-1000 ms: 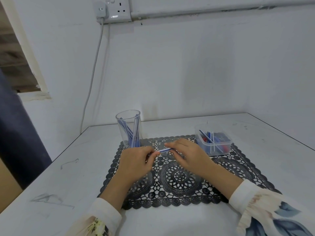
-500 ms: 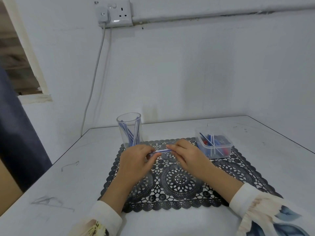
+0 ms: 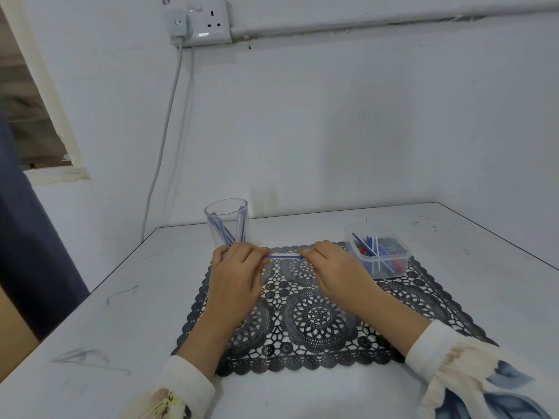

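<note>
A thin blue-and-white striped stick (image 3: 284, 256) is held level just above the black lace placemat (image 3: 317, 322). My left hand (image 3: 234, 275) pinches its left end and my right hand (image 3: 332, 269) pinches its right end. A clear plastic cup (image 3: 227, 225) with several similar blue sticks stands just behind my left hand. To the right of my right hand sits a clear plastic tub (image 3: 379, 255) holding more blue, white and red sticks.
The white table (image 3: 121, 313) meets white walls at the back and right. A wall socket (image 3: 199, 21) with a grey cable hangs above the cup. A dark curtain (image 3: 24, 252) hangs at the left beyond the table edge.
Both hands have kept hold of the stick and drawn slightly apart, so more of it shows between them. The view has tilted a little.
</note>
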Motion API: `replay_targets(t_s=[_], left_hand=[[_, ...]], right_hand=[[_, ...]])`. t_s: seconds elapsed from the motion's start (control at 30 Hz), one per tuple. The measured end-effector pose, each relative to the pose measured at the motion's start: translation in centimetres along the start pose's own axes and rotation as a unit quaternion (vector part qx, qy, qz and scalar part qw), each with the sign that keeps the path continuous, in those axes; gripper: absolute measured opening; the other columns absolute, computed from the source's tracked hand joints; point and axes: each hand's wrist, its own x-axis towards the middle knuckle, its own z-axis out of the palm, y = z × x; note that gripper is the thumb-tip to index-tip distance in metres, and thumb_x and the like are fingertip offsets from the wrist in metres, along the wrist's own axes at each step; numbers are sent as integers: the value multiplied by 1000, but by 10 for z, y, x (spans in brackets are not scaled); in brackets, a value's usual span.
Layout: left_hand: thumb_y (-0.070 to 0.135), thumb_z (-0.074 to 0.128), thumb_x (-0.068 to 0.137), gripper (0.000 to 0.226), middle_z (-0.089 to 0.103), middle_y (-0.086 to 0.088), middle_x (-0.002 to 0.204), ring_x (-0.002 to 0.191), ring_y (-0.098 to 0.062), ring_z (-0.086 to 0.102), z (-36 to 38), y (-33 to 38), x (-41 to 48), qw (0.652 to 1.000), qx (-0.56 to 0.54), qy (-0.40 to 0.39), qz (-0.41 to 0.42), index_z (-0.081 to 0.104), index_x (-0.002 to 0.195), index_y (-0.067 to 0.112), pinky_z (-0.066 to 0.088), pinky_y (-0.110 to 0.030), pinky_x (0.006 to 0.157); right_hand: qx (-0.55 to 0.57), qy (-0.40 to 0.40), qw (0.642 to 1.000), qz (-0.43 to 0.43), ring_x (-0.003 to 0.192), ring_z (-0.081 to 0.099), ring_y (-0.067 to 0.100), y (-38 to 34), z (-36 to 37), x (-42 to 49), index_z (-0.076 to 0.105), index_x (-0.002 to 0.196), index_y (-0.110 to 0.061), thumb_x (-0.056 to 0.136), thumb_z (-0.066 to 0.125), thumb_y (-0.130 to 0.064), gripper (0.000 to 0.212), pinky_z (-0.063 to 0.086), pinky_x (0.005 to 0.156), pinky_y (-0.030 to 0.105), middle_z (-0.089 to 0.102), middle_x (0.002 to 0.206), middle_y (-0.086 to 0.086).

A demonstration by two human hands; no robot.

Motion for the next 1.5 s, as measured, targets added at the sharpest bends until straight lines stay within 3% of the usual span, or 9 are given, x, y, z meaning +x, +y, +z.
replay_targets(t_s=[0.27,0.67,0.93,1.03,1.1,1.27,1.37,1.43,1.5], left_hand=[[23,44,90,27,63,4,94,90,-16,56,1,-2,-1,1000,-7,4,-3,68,102,17,33,-34,91],[23,45,90,28,64,3,93,89,-15,55,3,-3,-1,1000,-27,3,-4,68,103,14,31,-30,90],[26,44,91,29,63,5,92,88,-14,55,3,-4,-1,999,-31,-5,-9,68,103,15,32,-28,87],[26,44,91,28,63,6,92,87,-14,55,4,-4,-2,999,-31,-15,-11,68,103,16,34,-29,85],[27,44,91,28,63,6,91,87,-13,55,5,-4,-2,999,-31,-14,-14,68,102,16,34,-28,83],[27,44,91,29,63,6,90,86,-12,53,4,-5,-2,999,-26,-7,-29,68,101,16,32,-26,81],[28,43,91,30,63,6,91,85,-12,54,5,-6,-3,999,-25,-9,-37,68,101,16,31,-25,81],[28,43,91,30,64,6,91,86,-12,54,5,-7,-2,999,-27,-9,-43,68,101,16,31,-24,81],[28,44,90,30,64,6,92,86,-11,54,5,-8,-3,998,-29,-8,-48,68,102,16,30,-23,80]], right_hand=[[4,0,1000,-20,66,57,17,-2,-4,0,65,96,-5,84,41,-13,28,44,62,22,61,78,4],[43,-25,999,-18,57,59,18,4,-4,-2,60,104,-5,81,43,-10,29,52,46,31,63,71,4],[36,-12,999,26,48,55,11,3,-12,0,68,104,-17,89,42,-27,31,38,40,18,62,61,-6],[50,-41,993,95,49,52,8,1,-18,1,54,124,-24,93,30,-45,44,37,42,22,55,57,-8],[95,-53,984,139,49,42,7,-1,-20,0,36,134,-22,92,24,-40,47,34,45,25,44,55,-8],[146,-53,965,211,59,47,17,0,-26,5,22,140,-16,94,33,-4,49,35,53,36,47,68,5],[136,-82,952,260,90,59,20,4,-28,8,29,132,-11,93,36,5,42,37,63,27,61,99,17],[124,-95,950,270,73,53,12,5,-30,9,38,121,-7,97,38,-1,24,32,55,24,63,109,19],[113,-103,949,275,65,45,10,7,-28,10,46,112,-4,100,39,-13,17,31,54,28,66,100,14]])
